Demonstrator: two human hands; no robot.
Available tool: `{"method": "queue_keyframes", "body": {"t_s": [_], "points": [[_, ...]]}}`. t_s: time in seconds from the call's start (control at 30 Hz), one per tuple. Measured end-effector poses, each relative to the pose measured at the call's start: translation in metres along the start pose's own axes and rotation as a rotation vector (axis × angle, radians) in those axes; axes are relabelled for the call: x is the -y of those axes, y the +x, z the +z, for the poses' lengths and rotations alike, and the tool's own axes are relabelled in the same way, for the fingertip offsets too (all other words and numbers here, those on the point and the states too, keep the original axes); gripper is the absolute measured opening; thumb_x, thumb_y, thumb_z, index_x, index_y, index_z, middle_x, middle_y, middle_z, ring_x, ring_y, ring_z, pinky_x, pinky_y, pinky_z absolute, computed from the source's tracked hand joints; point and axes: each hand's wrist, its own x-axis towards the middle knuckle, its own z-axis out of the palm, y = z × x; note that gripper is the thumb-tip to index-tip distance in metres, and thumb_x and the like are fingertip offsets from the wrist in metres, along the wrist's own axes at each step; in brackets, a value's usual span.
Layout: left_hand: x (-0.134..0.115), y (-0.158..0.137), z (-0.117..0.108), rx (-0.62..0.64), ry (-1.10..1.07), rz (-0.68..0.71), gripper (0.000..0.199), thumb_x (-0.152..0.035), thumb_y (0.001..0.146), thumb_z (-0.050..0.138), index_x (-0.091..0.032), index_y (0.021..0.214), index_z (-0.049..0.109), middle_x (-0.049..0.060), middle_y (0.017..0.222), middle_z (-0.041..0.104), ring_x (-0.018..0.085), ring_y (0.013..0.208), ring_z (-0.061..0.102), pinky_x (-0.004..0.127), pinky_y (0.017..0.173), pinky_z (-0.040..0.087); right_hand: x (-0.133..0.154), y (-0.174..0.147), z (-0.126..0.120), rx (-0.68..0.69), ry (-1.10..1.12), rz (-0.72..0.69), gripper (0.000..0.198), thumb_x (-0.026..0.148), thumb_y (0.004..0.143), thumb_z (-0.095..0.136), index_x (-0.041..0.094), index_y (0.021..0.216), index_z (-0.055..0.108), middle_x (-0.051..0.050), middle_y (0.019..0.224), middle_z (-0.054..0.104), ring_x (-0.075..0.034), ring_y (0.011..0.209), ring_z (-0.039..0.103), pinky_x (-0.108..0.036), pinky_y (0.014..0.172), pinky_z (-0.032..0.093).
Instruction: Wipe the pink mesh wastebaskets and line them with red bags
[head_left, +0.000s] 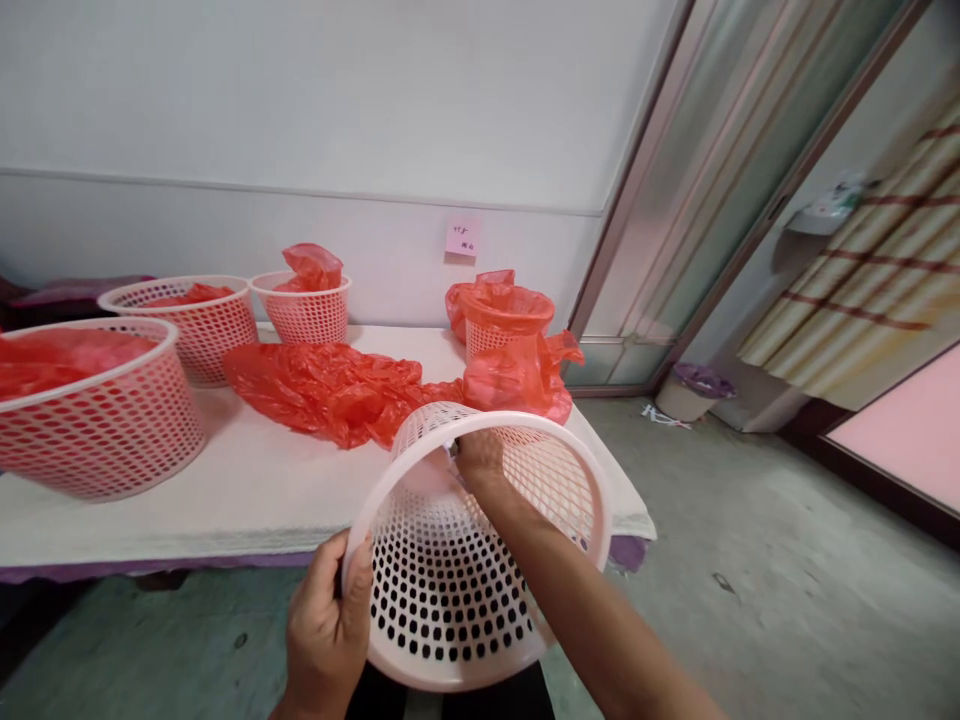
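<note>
Left hand (330, 605) clasps the left rim of the tilted pale basket (442, 540), mouth wearer-ward, axis running toward the worktop (255, 480); right hand (480, 460) deeper inside, grasp unclear.

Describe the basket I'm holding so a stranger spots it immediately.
Find the white-covered table; at its near edge, the left hand holds a pale basket. Unlike the upright baskets with red bags, this one is tipped, its mouth facing the camera.
</note>
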Motion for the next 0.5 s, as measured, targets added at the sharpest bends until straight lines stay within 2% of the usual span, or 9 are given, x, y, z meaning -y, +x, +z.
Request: {"method": "queue_keyframes", "body": {"t_s": [0.17,0.23,0.37,0.5], "points": [[-0.004,0.003,0.002,0.026,-0.025,-0.054,0.017,-0.032,0.093,0.051,-0.021,0.097,0.064,-0.003,0.075,0.070,0.011,0.063,0.064,0.017,0.062,0.049,0.030,-0.022,0.020,0.049,-0.020,-0.240,0.027,0.024,0.090,0.054,0.024,0.114,0.065,-0.010,0.114,0.067,-0.023,0.104,0.061,-0.034,0.092,0.044],[-0.006,0.002,0.002,0.034,-0.040,-0.077,0.018,-0.032,0.093,0.051,-0.021,0.096,0.064,-0.003,0.074,0.070,0.012,0.063,0.064,0.018,0.062,0.049,0.032,-0.033,0.033,0.077,-0.038,-0.283,0.034,0.021,0.091,0.051,0.022,0.122,0.062,-0.012,0.119,0.065,-0.024,0.104,0.061,-0.036,0.092,0.044],[-0.009,0.001,0.002,0.060,-0.056,-0.019,0.017,-0.029,0.092,0.051,-0.021,0.099,0.064,-0.001,0.081,0.073,0.013,0.069,0.067,0.019,0.066,0.050,0.025,-0.043,0.051,0.123,-0.062,-0.280,0.049,0.022,0.086,0.056,0.022,0.135,0.053,-0.014,0.124,0.064,-0.026,0.105,0.062,-0.041,0.093,0.045],[-0.010,0.000,0.002,0.070,-0.058,0.022,0.014,-0.026,0.093,0.051,-0.021,0.098,0.063,-0.002,0.077,0.072,0.012,0.065,0.066,0.018,0.064,0.050,0.020,-0.026,0.043,0.080,-0.055,-0.190,0.044,0.022,0.088,0.054,0.027,0.132,0.056,-0.012,0.126,0.064,-0.027,0.111,0.061,-0.042,0.097,0.044]]}}
